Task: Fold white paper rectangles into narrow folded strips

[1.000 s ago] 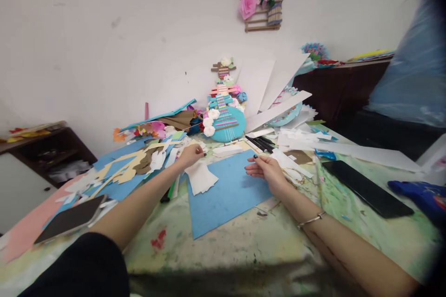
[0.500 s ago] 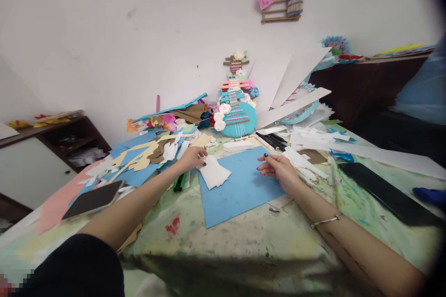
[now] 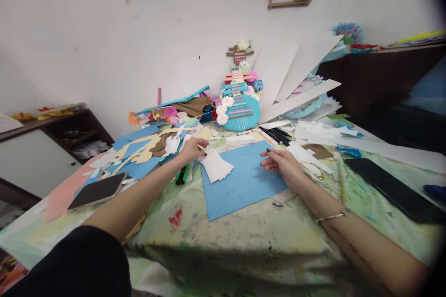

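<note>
Near the centre of the frame, the left hand [image 3: 191, 150] has its fingertips drawn in close; whether they grip anything I cannot tell. The right hand [image 3: 284, 164], right of centre, is loosely curled with thumb and fingers apart, holding nothing visible, over the right edge of a blue sheet [image 3: 244, 190]. A fanned stack of white paper pieces [image 3: 216, 168] lies on the sheet's left side, just below and right of the left fingertips; contact is unclear. Blue surface separates it from the right hand.

Just beyond the right hand are black pens [image 3: 278, 136], with gold-coloured loops [image 3: 318, 172] beside its wrist. A green-and-black tool [image 3: 182, 175] lies just below the left hand. Outward to the left, paper scraps [image 3: 141, 154] crowd the table behind a dark phone [image 3: 97, 191]; at right lies a long black object [image 3: 392, 190]. Upper centre, a turquoise lute-shaped craft [image 3: 245, 113] stands near the wall, with long white strips [image 3: 308, 97] leaning right of it. A wooden rack [image 3: 289, 3] hangs at the upper right.
</note>
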A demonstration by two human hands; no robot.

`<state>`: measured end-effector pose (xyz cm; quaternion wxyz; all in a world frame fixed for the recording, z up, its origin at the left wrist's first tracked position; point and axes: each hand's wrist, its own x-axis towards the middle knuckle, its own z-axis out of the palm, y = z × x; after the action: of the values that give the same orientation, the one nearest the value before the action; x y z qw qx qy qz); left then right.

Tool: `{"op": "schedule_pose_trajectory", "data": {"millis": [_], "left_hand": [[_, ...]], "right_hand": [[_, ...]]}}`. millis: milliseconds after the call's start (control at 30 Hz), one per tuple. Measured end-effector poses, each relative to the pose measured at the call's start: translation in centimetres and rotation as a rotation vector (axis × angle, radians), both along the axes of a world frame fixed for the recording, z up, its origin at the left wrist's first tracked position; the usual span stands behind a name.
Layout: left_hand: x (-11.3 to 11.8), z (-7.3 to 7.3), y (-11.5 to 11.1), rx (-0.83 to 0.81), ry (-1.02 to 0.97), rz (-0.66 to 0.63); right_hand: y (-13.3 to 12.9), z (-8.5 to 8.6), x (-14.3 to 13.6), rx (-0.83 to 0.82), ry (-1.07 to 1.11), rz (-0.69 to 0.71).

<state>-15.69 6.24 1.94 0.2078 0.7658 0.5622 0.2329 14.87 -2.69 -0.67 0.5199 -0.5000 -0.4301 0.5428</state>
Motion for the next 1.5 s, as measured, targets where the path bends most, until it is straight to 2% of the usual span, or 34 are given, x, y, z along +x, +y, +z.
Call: {"op": "schedule_pose_trajectory", "data": {"millis": [167, 300, 367, 500, 800, 1067, 1333, 1400, 1500], "left_hand": [[1.0, 2.2, -1.1, 0.13, -0.175, -0.056], [3.4, 3.8, -3.1, 0.294, -0.231, -0.106], [4.8, 4.2, -4.0, 0.371, -0.225, -0.126], [6.7, 4.4, -5.0, 0.426, -0.204, -0.17], [8.5, 4.3, -5.3, 0.301, -0.203, -0.271], [9.8, 3.9, -3.7, 0.066, -0.277, -0.323], [7.2, 3.4, -0.8, -0.186, -0.377, -0.32], [6.6, 3.0, -1.0, -0.235, -0.377, -0.326], [6.4, 2.4, -2.1, -0.351, -0.357, -0.403]], "right_hand": [[0.0, -0.1, 0.0, 0.034, -0.014, 0.009], [-0.2, -0.1, -0.3, 0.232, -0.108, 0.113], [-0.4, -0.2, -0.5, 0.329, -0.174, 0.193], [-0.6, -0.3, -0.8, 0.354, -0.226, 0.277], [-1.0, -0.1, -2.3, 0.356, -0.243, 0.278], [0.0, -1.0, -2.6, 0.305, -0.25, 0.249], [0.4, -0.7, -1.7, 0.226, -0.171, 0.233], [0.3, -0.6, -1.7, 0.217, -0.155, 0.241], [0.3, -0.6, -1.7, 0.211, -0.134, 0.247]]}}
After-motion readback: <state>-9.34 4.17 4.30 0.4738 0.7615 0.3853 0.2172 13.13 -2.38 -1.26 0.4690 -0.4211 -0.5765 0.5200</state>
